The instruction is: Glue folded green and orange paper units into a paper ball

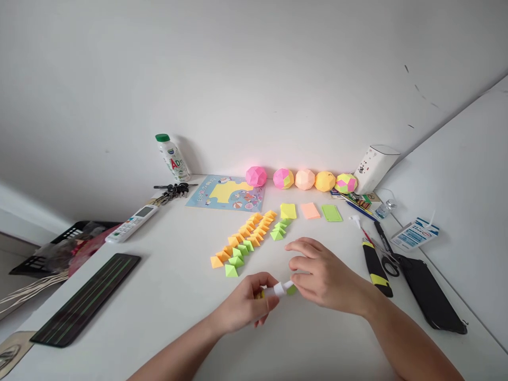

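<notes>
Glue stick (279,289) — half-hidden between hands

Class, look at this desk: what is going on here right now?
A person's left hand and right hand together pinch a small white tube and a green paper piece above the white table. Beyond lie rows of folded orange and green units; five paper balls line the wall.
</notes>
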### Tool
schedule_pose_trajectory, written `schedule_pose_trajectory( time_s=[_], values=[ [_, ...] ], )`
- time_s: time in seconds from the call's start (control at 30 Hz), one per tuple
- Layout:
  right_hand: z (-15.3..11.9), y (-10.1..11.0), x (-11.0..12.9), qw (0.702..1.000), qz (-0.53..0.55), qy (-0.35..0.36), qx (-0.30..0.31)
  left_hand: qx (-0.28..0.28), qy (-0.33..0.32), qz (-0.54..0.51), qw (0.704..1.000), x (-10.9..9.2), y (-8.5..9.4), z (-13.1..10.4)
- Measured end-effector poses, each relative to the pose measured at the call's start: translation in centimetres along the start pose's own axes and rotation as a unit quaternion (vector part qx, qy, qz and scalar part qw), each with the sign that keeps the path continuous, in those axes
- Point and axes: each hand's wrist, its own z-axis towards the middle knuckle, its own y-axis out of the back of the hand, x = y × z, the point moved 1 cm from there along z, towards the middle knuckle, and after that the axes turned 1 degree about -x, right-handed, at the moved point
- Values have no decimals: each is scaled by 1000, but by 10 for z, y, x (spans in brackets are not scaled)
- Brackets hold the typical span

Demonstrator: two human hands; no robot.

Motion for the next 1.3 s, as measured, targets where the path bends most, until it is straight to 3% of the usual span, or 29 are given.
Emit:
schedule_pose_trajectory(
  time_s=[0.13, 0.3, 0.43, 0.53, 0.63, 0.77, 0.93, 1.03, 1.3],
  values=[
    [0, -4, -2, 1000, -2, 7, 1, -40, -34, 93, 994, 0, -1, -1],
    [-1, -8, -6, 1000, 21, 7, -9, -94, -130, 187, 969, 3, -1, -1],
    [-1, -13, -8, 999, 41, -12, -22, -104, -187, 235, 948, 4, -2, -1],
    [-3, -14, -13, 991, 110, -66, -20, -104, -218, 257, 936, 4, -3, -1],
    [-6, -12, -21, 964, 234, -125, 30, -91, -229, 252, 936, 4, -2, -2],
    [-10, -5, -27, 941, 310, -116, 68, -84, -200, 223, 950, 1, 1, -3],
    [-7, 0, -21, 979, 174, -107, 10, -85, -172, 201, 961, -2, 3, -2],
    [-3, -1, -11, 996, 68, -53, 6, -94, -183, 217, 954, 0, 2, -2],
    [-4, -19, -1, 998, -37, 25, 34, -111, -239, 343, 902, 5, -2, 1]
  ],
)
